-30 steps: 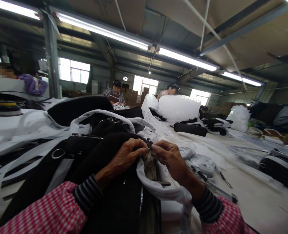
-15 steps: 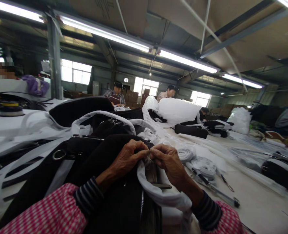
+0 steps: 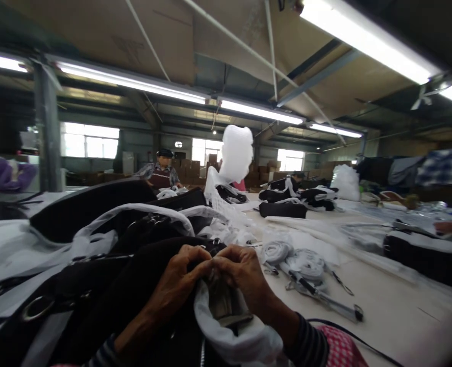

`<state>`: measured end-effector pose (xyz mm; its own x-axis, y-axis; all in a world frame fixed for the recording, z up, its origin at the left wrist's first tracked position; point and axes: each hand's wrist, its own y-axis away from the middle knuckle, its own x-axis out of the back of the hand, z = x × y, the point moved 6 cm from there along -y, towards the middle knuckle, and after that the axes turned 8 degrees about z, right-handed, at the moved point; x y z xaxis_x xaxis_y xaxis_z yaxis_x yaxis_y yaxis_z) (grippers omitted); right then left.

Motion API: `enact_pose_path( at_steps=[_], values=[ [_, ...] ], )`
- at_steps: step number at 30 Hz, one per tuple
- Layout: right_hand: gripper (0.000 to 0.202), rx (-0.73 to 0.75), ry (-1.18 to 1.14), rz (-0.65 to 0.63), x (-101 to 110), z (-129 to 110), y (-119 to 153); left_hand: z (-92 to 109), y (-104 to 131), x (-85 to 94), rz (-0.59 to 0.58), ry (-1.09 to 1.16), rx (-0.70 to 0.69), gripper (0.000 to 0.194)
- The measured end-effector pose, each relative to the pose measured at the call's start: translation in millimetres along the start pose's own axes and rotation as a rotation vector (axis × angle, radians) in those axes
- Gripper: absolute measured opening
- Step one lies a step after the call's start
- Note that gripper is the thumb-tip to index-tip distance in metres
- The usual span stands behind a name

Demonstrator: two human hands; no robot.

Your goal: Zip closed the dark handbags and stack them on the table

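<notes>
In front of me lies a black bag [image 3: 134, 290] with a zipper [image 3: 202, 351] down its front. A bag handle [image 3: 226, 331] wrapped in white material loops out from it. My left hand [image 3: 185, 272] and my right hand [image 3: 241, 270] meet at the upper end of this handle. Both are closed in a pinch, fingertips touching or nearly so. The exact bit between the fingertips is hidden, though it seems to be the wrapped end of the handle. Just beyond the fingers shows a small metal buckle [image 3: 216, 241].
Another white-wrapped handle [image 3: 134, 211] arches over black bags at left. Coiled white straps [image 3: 306, 262] with metal clips lie right of my hands. Farther off are black bags [image 3: 283, 209] and a raised white bundle [image 3: 237, 153]. A co-worker [image 3: 161, 171] sits across the table [image 3: 394, 306].
My view has turned right and tilted up, so the scene sits further left and lower. Both hands keep pinching at the same spot. Across the table, the white bundle has risen upright.
</notes>
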<state>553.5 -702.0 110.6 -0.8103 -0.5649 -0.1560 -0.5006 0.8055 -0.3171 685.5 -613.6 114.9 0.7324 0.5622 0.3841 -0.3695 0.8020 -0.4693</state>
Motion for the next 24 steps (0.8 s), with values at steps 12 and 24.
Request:
enact_pose_path(
  at_steps=[12, 24],
  values=[
    [0.03, 0.024, -0.122, 0.023, -7, 3, 0, -5, 0, -0.3, 0.005, 0.008, 0.035, 0.039],
    [0.028, -0.045, -0.069, -0.157, 6, -2, -1, -4, 3, 3.0, 0.005, -0.071, -0.048, 0.029]
  ],
)
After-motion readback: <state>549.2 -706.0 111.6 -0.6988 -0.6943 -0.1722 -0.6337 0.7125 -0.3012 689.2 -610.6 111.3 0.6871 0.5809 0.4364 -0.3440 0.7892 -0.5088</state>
